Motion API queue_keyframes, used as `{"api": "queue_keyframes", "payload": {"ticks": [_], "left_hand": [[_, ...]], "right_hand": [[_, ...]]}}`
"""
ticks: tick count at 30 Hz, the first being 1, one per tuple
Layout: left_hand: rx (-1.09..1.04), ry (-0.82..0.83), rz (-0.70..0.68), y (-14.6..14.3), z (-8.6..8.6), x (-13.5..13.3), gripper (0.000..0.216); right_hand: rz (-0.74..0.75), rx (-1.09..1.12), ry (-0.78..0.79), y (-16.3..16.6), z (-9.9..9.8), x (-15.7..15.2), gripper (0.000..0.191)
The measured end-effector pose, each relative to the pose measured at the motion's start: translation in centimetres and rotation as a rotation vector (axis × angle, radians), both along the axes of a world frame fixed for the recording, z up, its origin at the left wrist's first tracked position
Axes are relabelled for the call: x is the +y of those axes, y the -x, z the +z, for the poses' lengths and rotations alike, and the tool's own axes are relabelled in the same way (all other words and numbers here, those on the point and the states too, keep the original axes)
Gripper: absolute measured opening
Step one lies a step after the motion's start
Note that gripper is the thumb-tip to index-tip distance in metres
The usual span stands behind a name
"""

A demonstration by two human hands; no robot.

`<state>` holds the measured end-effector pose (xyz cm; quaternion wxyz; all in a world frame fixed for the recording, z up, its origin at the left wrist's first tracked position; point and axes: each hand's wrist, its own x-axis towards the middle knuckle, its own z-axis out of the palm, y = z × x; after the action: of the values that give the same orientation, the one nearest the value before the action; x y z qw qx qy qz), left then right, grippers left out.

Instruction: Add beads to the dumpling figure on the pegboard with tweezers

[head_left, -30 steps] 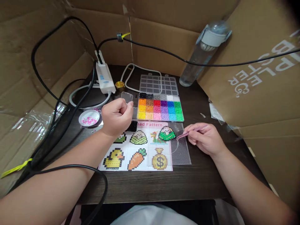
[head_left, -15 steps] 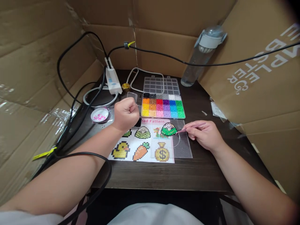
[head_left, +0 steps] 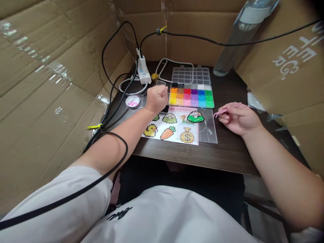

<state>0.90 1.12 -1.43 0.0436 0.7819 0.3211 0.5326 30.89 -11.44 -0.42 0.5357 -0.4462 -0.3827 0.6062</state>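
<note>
Pink beads (head_left: 132,103) in dish (head_left: 132,98); bead-filled box (head_left: 191,106); left hand (head_left: 157,98) fisted, right hand (head_left: 239,118) gripping tweezers (head_left: 222,110).

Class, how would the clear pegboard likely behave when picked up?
The clear pegboard looks thin, so likely light. Lying flat, it is probably fairly stiff. The bead design on it, made of tiny pieces, might shed some if tilted.

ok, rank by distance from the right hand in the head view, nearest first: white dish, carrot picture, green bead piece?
From the right hand:
1. green bead piece, just to its left
2. carrot picture, further left
3. white dish, far left, past the left forearm
</note>
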Motion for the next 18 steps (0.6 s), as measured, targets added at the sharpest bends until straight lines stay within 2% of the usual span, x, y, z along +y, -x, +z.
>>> {"api": "queue_keyframes", "payload": {"ticks": [9, 13, 18], "left_hand": [[-0.03, 0.038, 0.035, 0.1, -0.8, 1.5, 0.063], [-0.036, 0.052, 0.072, 0.2, -1.2, 1.9, 0.068], [-0.073, 0.013, 0.099, 0.2, -1.3, 2.1, 0.071]], "right_hand": [[0.138, -0.011, 0.044, -1.2, 0.2, 0.4, 0.019], [0.181, -0.022, 0.11, -2.2, 0.1, 0.6, 0.018], [0.313, 0.009, 0.168, -3.2, -0.1, 1.3, 0.02]]}}
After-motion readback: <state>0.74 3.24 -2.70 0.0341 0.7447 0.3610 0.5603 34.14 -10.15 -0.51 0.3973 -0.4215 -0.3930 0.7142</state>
